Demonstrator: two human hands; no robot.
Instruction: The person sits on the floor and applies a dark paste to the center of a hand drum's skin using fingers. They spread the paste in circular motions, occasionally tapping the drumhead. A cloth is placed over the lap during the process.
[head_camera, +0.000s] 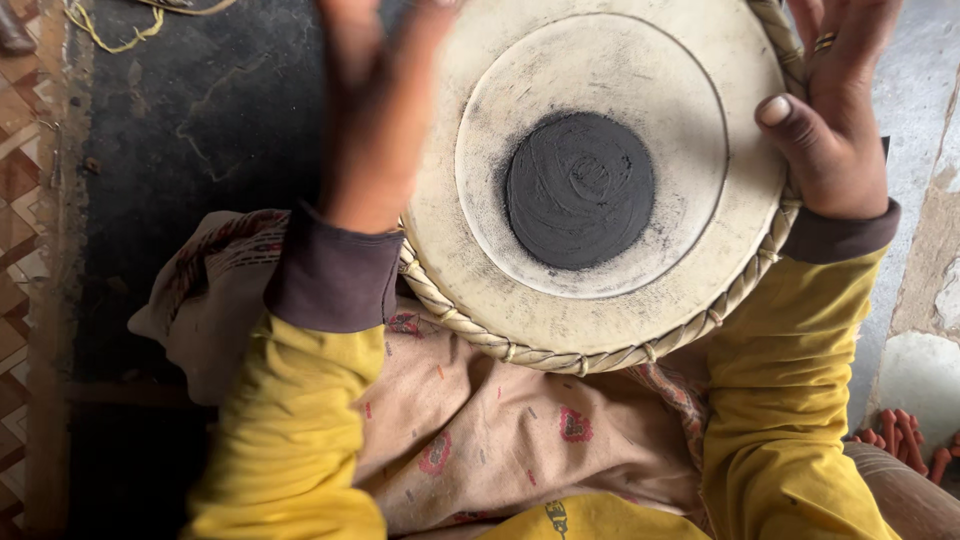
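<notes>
Cream-skinned drum (600, 180), one, between two hands: left (375, 120) blurred, fingers unclear; right (835, 120) gripping rim.

The left hand (375, 110) is motion-blurred, its fingertips cut off above; the drum (600, 180) beneath it loses its top edge too.

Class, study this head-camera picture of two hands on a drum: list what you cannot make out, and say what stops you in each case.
- Left hand, head view: motion blur smears it; its fingers are cut off by the top edge.
- Right hand: fingertips cut off by the top edge, so its grip is unclear.
- Drum: top rim out of frame; the body is hidden beneath the drumhead.
- Lap: covered by a patterned cloth.
</notes>
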